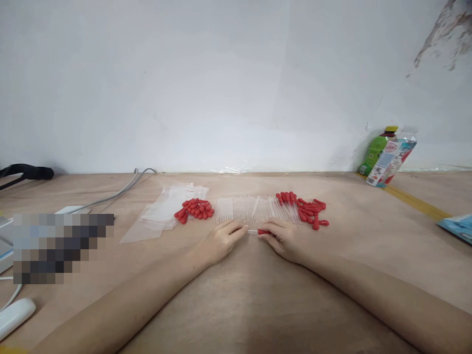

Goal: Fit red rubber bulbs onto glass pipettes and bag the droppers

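Note:
My left hand (225,240) pinches one end of a thin clear dropper tube (252,231). At the tube's other end, my right hand (282,239) grips a red rubber bulb (262,231). Bulb and tube meet in line between my hands, just above or on the table; how far the tube sits inside the bulb is hidden. Just beyond my hands lies a row of clear dropper tubes (239,208). A few at its right end carry red bulbs (286,197). Loose red bulbs form a left pile (195,209) and a right pile (311,210).
Clear plastic bags (162,209) lie left of the bulbs. A grey cable (121,189) crosses the back left, and a white mouse-like object (16,314) sits at front left. A green bottle (374,155) and a carton (389,162) lean by the wall at right, near a blue packet (459,227).

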`<state>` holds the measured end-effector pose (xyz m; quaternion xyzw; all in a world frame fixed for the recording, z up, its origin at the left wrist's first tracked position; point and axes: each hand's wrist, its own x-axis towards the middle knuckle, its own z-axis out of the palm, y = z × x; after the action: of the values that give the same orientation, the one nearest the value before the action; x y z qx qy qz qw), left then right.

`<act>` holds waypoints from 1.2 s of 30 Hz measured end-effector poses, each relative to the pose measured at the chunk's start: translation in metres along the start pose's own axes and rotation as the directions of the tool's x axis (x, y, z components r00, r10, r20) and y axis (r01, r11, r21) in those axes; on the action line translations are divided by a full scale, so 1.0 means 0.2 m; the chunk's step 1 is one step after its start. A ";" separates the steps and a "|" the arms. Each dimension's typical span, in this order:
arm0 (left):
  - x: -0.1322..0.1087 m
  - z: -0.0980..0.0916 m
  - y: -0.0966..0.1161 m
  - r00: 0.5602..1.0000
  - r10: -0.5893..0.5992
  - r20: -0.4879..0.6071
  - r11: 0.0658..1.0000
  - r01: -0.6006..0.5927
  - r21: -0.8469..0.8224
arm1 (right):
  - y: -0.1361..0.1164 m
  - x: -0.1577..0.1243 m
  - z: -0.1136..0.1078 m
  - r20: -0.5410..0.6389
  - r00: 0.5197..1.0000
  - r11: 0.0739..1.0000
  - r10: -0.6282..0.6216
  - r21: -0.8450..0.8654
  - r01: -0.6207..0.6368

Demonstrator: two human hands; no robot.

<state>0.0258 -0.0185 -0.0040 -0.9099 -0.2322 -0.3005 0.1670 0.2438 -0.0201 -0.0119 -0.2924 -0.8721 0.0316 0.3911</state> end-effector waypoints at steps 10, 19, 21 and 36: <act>-0.01 0.01 0.00 0.990 -0.143 0.013 0.985 0.143 -0.097 | 0.03 -0.01 -0.02 0.016 1.000 1.000 0.020 -0.006 -0.020; 0.01 0.01 0.02 0.991 -0.131 0.004 0.982 0.130 -0.139 | 0.04 -0.01 0.02 0.051 0.997 0.997 -0.059 -0.049 0.062; 0.01 0.01 0.02 0.991 -0.131 0.010 0.982 0.132 -0.137 | 0.04 -0.01 0.02 0.064 0.996 0.997 -0.065 -0.041 0.068; 0.00 -0.02 0.03 0.939 -0.337 0.076 0.897 0.344 -0.277 | 0.05 0.07 -0.08 0.043 0.891 0.709 0.452 0.589 -0.388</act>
<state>0.0264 -0.0247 -0.0013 -0.8736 -0.3438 -0.3436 -0.0247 0.2522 -0.0079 0.0057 -0.3500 -0.7082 0.3701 0.4889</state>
